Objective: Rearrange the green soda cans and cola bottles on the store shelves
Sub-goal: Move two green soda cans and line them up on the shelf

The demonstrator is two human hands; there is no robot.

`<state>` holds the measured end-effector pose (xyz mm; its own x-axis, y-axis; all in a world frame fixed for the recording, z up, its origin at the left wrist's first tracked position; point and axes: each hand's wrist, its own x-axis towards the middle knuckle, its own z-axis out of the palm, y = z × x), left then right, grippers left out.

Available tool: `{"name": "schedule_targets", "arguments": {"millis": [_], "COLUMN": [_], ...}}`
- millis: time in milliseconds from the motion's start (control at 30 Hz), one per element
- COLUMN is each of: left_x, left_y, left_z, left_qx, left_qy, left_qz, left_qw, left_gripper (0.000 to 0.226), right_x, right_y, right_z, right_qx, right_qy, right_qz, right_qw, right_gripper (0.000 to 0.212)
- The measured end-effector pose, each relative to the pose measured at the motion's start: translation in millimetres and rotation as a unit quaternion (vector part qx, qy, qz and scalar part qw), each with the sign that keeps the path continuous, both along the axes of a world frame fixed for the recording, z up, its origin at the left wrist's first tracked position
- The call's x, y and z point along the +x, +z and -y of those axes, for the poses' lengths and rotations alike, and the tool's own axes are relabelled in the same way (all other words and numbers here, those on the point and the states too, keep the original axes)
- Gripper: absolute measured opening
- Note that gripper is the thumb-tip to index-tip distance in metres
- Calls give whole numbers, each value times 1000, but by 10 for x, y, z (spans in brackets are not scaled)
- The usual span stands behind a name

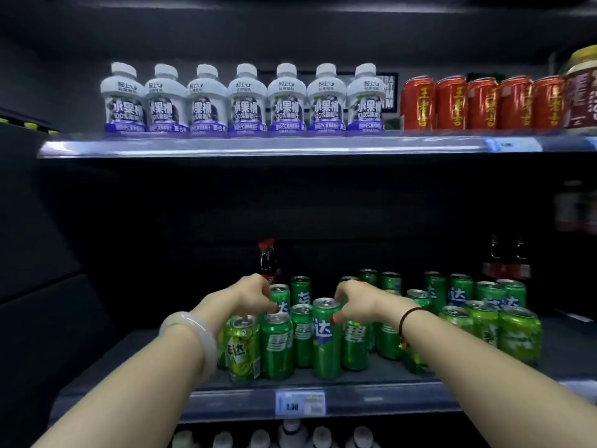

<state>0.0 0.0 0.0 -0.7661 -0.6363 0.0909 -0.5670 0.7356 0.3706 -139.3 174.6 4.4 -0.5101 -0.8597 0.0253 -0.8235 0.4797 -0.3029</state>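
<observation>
Head view: both hands are in the can cluster on the middle shelf (403,400), straight above the price tag (300,403).
Risk, topple: the green soda cans (484,321) stand packed and touching. Pulling one out would likely drag its neighbours, and one could roll off the lip towards the tag.
Risk, slip: the front can (326,344) is held only at the top, so it could swing or drop if lifted fast.
Risk, bottle: the cola bottle (268,260) stands up-left of the tag, just behind the left knuckles. A backward nudge could knock it over.
Right grip: the right hand (358,302) is narrow, thumb and fingers pinching the front can's rim directly above the tag.
Left grip: the left hand (248,295) has its fingers curled down onto the second-row can (280,297), just up-left of the tag. Pinched or only touching, cannot tell, because the fingers hide the rim.
Task things: the cans run from above the tag out to its right. Two more cola bottles (507,260) stand at the shelf back, far up-right of the tag.
</observation>
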Motion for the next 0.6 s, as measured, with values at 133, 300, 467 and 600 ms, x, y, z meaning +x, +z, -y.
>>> {"name": "schedule_targets", "arguments": {"millis": [133,300,467,600], "left_x": [-169,-417,-602,-708], "left_y": [-85,-167,-257,-316], "left_z": [352,659,834,938], "left_qx": [6,18,53,72], "left_qy": [11,15,17,29], "left_qz": [2,-6,-12,-18], "left_qw": [1000,1000,998,997], "left_gripper": [19,45,62,68], "right_x": [-145,-384,-526,-590], "right_y": [-74,-100,-98,-67], "right_z": [305,566,725,803], "right_qx": [10,44,86,116], "right_qy": [-11,-9,11,29], "right_qz": [27,32,42,43], "right_qw": [1000,998,995,992], "right_gripper": [66,74,79,77]}}
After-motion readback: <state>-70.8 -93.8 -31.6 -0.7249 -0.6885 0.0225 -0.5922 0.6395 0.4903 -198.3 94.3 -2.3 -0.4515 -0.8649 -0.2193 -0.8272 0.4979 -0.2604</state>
